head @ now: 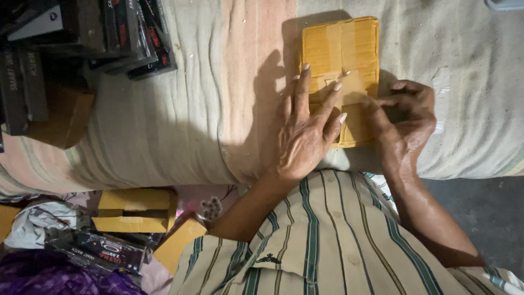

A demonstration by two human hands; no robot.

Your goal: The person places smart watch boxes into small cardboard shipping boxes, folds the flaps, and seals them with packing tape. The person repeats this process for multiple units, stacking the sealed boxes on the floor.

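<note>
A yellow cardboard parcel [339, 54] lies on a striped bed [207, 109]. The left hand [308, 128] rests flat on the parcel's left half, fingers spread, grasping nothing; the right hand [406, 112] pinches its right edge. Left of the parcel, well apart, sit stacked black boxes [82, 33].
</note>
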